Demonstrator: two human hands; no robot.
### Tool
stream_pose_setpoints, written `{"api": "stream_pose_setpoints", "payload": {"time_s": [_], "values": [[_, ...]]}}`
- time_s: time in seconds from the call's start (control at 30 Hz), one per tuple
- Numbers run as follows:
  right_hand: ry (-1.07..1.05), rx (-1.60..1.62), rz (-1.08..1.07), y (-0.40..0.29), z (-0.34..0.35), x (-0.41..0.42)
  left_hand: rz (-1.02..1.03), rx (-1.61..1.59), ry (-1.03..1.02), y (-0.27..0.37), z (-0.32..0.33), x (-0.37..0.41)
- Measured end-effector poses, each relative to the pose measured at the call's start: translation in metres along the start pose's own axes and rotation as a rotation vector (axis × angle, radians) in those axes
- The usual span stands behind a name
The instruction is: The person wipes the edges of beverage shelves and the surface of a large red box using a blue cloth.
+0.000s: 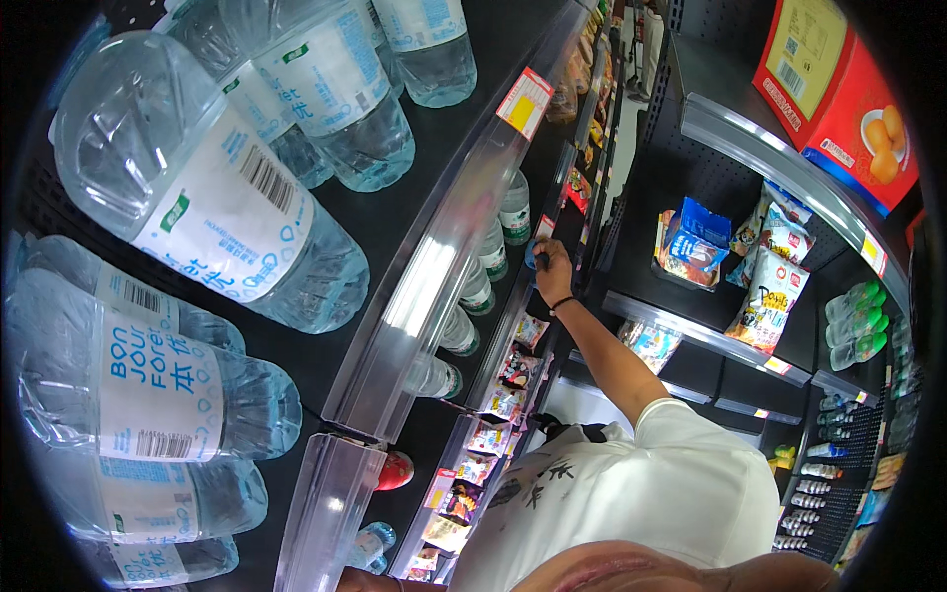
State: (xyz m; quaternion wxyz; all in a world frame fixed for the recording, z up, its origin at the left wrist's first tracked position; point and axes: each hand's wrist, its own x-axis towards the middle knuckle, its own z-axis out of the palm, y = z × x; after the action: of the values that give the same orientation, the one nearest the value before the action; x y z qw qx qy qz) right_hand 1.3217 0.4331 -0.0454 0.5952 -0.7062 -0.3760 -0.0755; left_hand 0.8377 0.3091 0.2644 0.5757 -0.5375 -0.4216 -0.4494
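My right hand (553,268) reaches down beside the lower shelf, its fingers curled at a small round blue object (530,254) that they partly hide. A small dark thing shows at the fingers; what it is, I cannot tell. Close by on that shelf stands a row of clear bottles with green-edged labels (516,209). My left hand (362,581) shows only in part at the bottom edge, near small water bottles (370,546); its fingers are cut off. Large water bottles (159,392) with white and blue labels fill the upper shelf at the left.
A clear plastic shelf edge (414,296) runs between the large bottles and the lower shelf. Bagged snacks (488,438) line a shelf further down. To the right are a red carton (862,122), snack bags (773,296) and green-capped bottles (854,325). A person (651,44) stands far off.
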Motion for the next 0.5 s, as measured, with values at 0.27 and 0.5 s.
{"api": "stream_pose_setpoints", "payload": {"time_s": [0.27, 0.5], "values": [[0.077, -0.054, -0.027, -0.007, 0.003, -0.008, 0.034, -0.112, 0.083, -0.017, 0.008, -0.001], [-0.032, 0.064, -0.060, -0.043, -0.004, -0.078, 0.056, 0.056, 0.100, -0.032, -0.009, -0.016]]}}
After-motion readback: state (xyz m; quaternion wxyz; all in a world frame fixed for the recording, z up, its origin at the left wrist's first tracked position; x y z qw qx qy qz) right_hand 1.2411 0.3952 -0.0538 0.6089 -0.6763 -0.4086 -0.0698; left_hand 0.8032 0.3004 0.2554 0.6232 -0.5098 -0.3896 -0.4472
